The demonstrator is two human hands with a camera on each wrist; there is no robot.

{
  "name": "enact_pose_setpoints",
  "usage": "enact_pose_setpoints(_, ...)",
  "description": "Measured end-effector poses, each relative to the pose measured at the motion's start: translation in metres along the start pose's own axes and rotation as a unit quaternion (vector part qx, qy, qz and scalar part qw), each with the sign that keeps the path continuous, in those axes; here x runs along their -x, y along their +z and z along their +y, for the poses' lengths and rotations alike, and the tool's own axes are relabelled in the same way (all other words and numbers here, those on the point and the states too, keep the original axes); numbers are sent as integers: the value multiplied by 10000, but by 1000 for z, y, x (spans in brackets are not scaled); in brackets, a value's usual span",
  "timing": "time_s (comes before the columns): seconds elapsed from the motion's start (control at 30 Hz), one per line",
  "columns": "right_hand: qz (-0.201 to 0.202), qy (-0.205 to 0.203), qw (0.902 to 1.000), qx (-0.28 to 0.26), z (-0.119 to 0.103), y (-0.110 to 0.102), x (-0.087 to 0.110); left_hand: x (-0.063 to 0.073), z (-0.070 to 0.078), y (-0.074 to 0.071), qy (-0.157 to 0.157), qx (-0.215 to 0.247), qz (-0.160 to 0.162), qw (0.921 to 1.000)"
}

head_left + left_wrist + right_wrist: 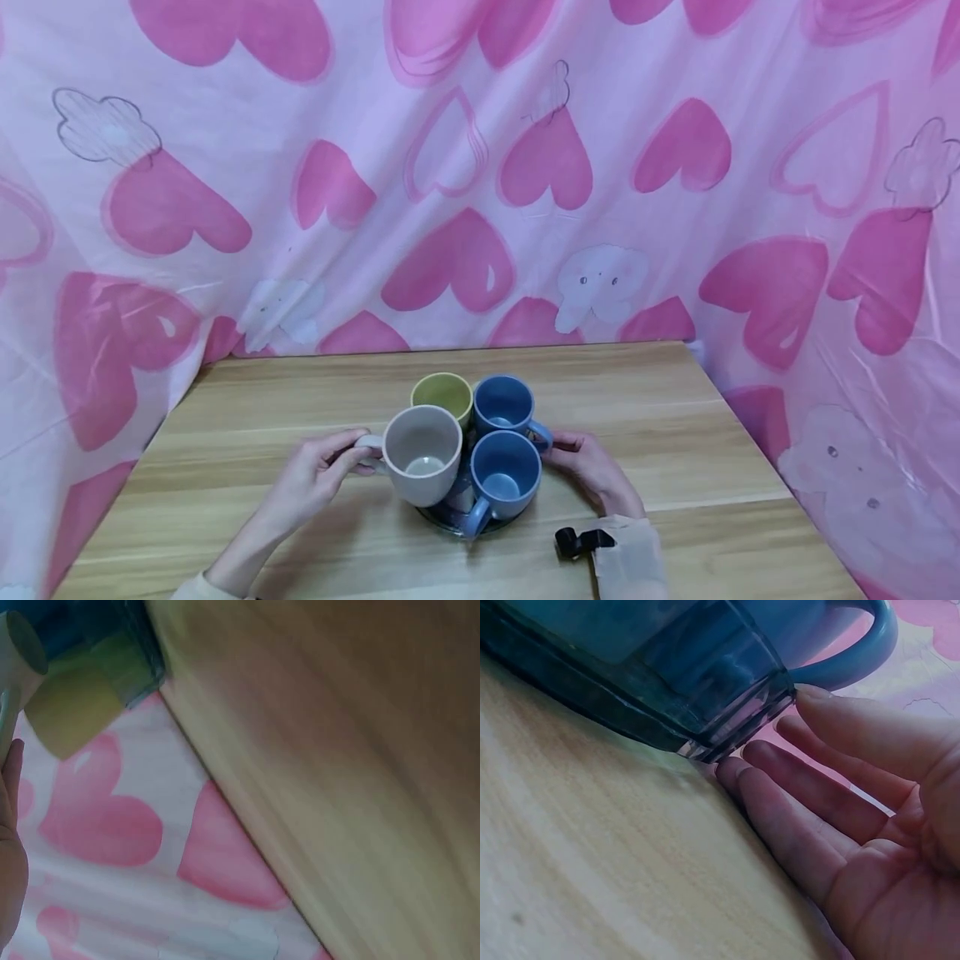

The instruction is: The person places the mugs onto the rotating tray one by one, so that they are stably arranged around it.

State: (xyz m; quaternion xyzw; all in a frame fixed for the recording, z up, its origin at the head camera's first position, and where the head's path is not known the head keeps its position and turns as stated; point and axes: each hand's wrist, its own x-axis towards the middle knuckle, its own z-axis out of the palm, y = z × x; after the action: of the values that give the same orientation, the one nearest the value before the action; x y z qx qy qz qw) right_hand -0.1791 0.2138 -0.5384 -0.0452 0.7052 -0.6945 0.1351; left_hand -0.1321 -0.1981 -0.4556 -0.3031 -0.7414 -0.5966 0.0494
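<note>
My left hand (318, 475) pinches the handle of a beige mug (422, 492), which is upright and overlaps a yellow-green mug (442, 392) in the head view. The left wrist view shows the beige mug's base (28, 641) held apart from the glass tray (154, 652). Two blue mugs stand on the tray's right side: a far one (504, 392) with its handle to the right, and a near one (506, 479) with its handle toward me. At the tray's right edge (739, 724), my right hand (855, 817) pinches the glass, thumb above and fingertips below.
The tray and mugs sit on a wooden table (637, 392). A pink heart-patterned cloth (540, 250) hangs behind the table and along its sides. A black strap piece (581, 542) is at the right sleeve.
</note>
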Motion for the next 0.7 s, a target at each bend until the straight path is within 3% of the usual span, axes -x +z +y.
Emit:
enact_pose_setpoints(0.27,-26,-75,10000,10,-2,-6,1,-9,-18,8,141,171,-363,9991)
enact_pose_setpoints(0.5,47,-21,9999,-113,0,-5,4,-15,-34,4,-37,-30,-629,9980)
enact_pose_setpoints(0.7,57,12,10000,1,-2,1,1,-18,-42,0,-2,59,-753,9971)
